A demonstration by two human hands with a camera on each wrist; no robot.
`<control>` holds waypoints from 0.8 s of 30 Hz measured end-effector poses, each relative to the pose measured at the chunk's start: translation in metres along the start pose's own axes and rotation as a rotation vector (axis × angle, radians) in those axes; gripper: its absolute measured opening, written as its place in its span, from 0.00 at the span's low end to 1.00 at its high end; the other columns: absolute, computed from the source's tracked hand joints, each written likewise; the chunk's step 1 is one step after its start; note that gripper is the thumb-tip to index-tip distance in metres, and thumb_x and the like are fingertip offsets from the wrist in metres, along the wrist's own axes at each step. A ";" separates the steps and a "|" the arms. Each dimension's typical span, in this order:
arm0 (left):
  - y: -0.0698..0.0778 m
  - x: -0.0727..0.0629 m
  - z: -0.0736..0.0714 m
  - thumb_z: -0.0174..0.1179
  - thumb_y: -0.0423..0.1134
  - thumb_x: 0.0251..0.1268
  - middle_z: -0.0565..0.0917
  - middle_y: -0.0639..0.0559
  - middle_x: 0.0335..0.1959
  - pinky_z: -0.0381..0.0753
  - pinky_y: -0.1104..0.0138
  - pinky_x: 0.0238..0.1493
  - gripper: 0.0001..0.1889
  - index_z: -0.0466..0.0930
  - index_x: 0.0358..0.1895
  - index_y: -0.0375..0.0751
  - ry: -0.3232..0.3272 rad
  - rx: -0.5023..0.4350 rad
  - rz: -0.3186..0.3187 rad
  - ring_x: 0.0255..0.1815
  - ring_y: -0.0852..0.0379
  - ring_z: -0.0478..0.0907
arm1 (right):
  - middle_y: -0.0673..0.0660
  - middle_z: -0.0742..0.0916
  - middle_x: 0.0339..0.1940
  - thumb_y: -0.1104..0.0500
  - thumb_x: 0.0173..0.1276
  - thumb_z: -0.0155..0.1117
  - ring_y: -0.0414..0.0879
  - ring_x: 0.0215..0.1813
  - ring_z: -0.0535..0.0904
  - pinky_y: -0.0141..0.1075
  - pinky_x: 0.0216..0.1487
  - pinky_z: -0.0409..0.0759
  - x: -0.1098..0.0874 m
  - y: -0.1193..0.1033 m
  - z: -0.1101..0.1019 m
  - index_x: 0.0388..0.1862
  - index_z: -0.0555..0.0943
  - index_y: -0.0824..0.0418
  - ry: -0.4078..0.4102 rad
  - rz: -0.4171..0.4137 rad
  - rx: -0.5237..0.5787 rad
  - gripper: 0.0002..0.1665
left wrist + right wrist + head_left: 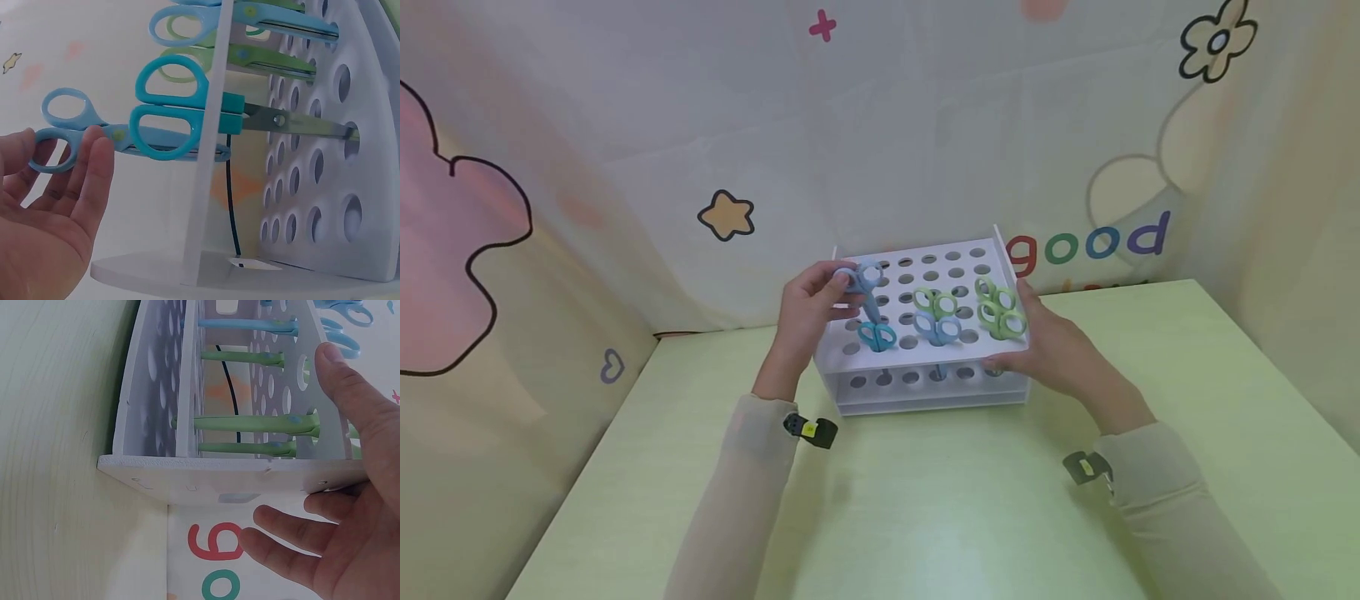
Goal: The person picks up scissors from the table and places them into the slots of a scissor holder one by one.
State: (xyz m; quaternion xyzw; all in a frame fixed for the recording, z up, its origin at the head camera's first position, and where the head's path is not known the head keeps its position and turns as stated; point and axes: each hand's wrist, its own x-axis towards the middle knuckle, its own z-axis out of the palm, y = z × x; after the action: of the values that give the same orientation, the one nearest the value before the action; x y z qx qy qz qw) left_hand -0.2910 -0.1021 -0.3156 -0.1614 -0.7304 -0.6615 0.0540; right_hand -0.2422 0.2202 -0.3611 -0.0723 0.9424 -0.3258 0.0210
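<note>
A white rack with rows of round holes stands on the table. My left hand pinches the handles of light blue scissors, whose blade end points down at a hole behind the teal scissors. In the left wrist view that tip shows just past the top plate. My right hand holds the rack's right end, thumb at the top plate's front edge and fingers by the side panel. Upright in the middle are green scissors and another light blue pair. Two green pairs stand at right, including the front green scissors.
The light green table spreads in front of the rack. Close behind it hangs a printed cloth with colored letters and shapes. A thin dark cord shows through the rack.
</note>
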 end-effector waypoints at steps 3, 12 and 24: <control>-0.002 0.002 -0.001 0.55 0.37 0.79 0.84 0.43 0.47 0.84 0.59 0.47 0.14 0.81 0.60 0.38 -0.015 0.091 -0.031 0.45 0.46 0.85 | 0.66 0.69 0.72 0.39 0.56 0.80 0.60 0.57 0.70 0.56 0.61 0.71 0.000 -0.001 0.000 0.83 0.28 0.54 -0.006 0.002 0.008 0.80; -0.013 0.006 -0.002 0.61 0.38 0.75 0.84 0.49 0.57 0.69 0.53 0.66 0.13 0.86 0.57 0.45 -0.011 0.439 -0.069 0.64 0.50 0.74 | 0.66 0.70 0.71 0.39 0.56 0.80 0.60 0.56 0.70 0.56 0.60 0.71 0.001 -0.001 0.000 0.83 0.28 0.54 -0.005 0.006 0.004 0.80; -0.020 0.010 0.003 0.62 0.38 0.73 0.80 0.54 0.65 0.63 0.53 0.70 0.14 0.87 0.58 0.46 -0.049 0.639 -0.103 0.74 0.49 0.65 | 0.67 0.68 0.73 0.39 0.56 0.80 0.60 0.57 0.70 0.57 0.62 0.70 0.000 0.001 0.001 0.83 0.28 0.54 -0.008 0.016 0.013 0.80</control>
State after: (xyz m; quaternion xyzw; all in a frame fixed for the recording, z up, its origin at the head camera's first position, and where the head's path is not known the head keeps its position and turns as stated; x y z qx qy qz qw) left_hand -0.3059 -0.0990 -0.3326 -0.1152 -0.9093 -0.3967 0.0507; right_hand -0.2421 0.2204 -0.3621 -0.0658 0.9408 -0.3314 0.0277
